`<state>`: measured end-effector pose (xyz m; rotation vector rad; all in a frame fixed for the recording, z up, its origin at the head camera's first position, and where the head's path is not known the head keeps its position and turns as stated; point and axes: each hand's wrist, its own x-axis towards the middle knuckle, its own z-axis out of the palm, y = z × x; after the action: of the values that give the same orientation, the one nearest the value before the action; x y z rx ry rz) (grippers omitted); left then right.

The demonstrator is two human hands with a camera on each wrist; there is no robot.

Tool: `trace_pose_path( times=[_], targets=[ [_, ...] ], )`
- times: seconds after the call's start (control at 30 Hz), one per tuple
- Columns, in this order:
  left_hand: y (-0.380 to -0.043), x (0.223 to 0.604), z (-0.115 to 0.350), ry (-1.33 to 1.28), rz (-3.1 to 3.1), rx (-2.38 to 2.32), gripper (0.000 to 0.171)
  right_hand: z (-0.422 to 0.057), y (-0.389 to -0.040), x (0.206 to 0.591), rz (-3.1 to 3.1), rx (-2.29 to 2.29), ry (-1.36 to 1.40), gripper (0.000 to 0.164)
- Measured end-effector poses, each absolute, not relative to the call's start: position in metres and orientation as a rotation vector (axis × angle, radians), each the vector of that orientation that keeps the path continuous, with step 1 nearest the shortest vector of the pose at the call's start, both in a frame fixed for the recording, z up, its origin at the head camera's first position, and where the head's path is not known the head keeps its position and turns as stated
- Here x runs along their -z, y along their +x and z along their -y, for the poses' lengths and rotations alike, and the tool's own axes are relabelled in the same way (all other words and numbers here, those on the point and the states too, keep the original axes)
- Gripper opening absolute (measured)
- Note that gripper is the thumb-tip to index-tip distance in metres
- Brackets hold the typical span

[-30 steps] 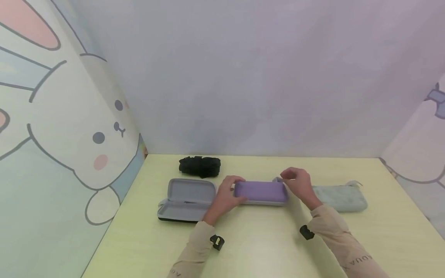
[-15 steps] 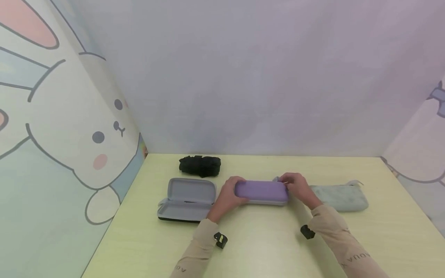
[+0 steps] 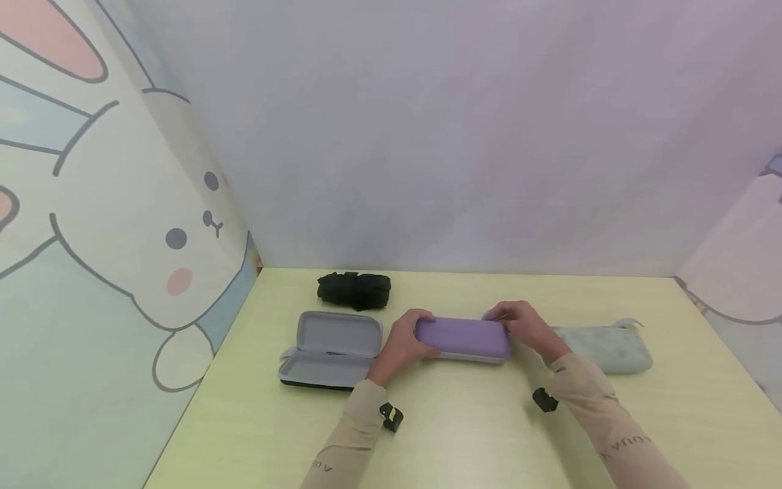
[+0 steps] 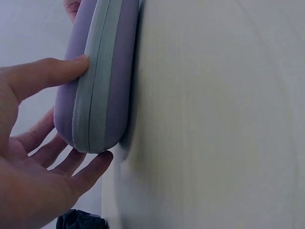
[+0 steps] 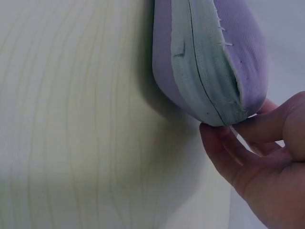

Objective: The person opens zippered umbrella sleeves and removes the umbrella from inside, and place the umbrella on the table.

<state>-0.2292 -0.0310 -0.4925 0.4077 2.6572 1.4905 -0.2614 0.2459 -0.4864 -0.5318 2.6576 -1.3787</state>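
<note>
Purple zip case (image 3: 462,337) that my remote feed shows as matt cloth, pale textile-looking zip band (image 5: 209,62), smooth worktop (image 3: 458,435) with wood-like grain, crinkled black cloth-like bundle (image 3: 354,291), matt pale-green pouch (image 3: 605,350), creased cloth sleeves (image 3: 351,435).

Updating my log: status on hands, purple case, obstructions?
Left hand gripping purple case, left end. Right hand pinching at far right corner. Case looks closed. No obstruction seen; pale green case rightward.

A closed purple case (image 3: 462,337) with a pale zip band (image 4: 98,95) lies on the table (image 3: 455,428).
</note>
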Motion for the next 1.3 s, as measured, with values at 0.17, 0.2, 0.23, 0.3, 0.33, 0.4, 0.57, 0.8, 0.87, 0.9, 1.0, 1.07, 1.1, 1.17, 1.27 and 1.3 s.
trace_pose_path(
  times=[0.17,0.2,0.23,0.3,0.33,0.4,0.57,0.8,0.87,0.9,1.0,1.07,1.1,1.17,1.27,1.3],
  targets=[
    [-0.23,0.493,0.032,0.393,-2.652,-1.506,0.059,-0.244,-0.263,0.487,-2.731,1.318,-0.545,0.035],
    [-0.23,0.493,0.032,0.39,-2.649,-1.509,0.059,-0.244,-0.263,0.487,-2.751,1.311,-0.547,0.036],
    [-0.231,0.494,0.032,0.388,-2.644,-1.512,0.059,-0.244,-0.263,0.487,-2.771,1.305,-0.545,0.036],
    [-0.231,0.494,0.032,0.388,-2.632,-1.519,0.059,-0.243,-0.263,0.488,-2.804,1.303,-0.536,0.038],
    [-0.232,0.494,0.032,0.389,-2.625,-1.52,0.059,-0.243,-0.263,0.489,-2.824,1.293,-0.521,0.038],
    [-0.234,0.495,0.032,0.4,-2.613,-1.516,0.059,-0.244,-0.263,0.489,-2.861,1.272,-0.498,0.037],
    [-0.238,0.498,0.032,0.411,-2.595,-1.481,0.06,-0.246,-0.262,0.489,-2.893,1.227,-0.482,0.033],
    [-0.239,0.496,0.032,0.395,-2.609,-1.448,0.062,-0.248,-0.265,0.49,-2.919,1.198,-0.545,0.028],
    [-0.238,0.495,0.032,0.387,-2.611,-1.444,0.063,-0.249,-0.264,0.49,-2.924,1.195,-0.55,0.028],
    [-0.238,0.495,0.031,0.383,-2.61,-1.445,0.063,-0.249,-0.264,0.49,-2.926,1.193,-0.555,0.029],
    [-0.238,0.494,0.03,0.383,-2.608,-1.452,0.062,-0.25,-0.263,0.489,-2.934,1.202,-0.556,0.028],
    [-0.239,0.493,0.029,0.382,-2.606,-1.455,0.061,-0.252,-0.262,0.489,-2.944,1.204,-0.566,0.027],
    [-0.239,0.493,0.029,0.381,-2.608,-1.458,0.061,-0.254,-0.262,0.489,-2.948,1.203,-0.581,0.026],
    [-0.238,0.492,0.03,0.372,-2.606,-1.462,0.061,-0.256,-0.262,0.49,-2.96,1.197,-0.587,0.025],
    [-0.237,0.49,0.031,0.358,-2.608,-1.46,0.06,-0.259,-0.261,0.491,-2.966,1.184,-0.601,0.023],
    [-0.237,0.49,0.031,0.355,-2.608,-1.461,0.06,-0.26,-0.261,0.491,-2.966,1.178,-0.603,0.022]
  ],
)
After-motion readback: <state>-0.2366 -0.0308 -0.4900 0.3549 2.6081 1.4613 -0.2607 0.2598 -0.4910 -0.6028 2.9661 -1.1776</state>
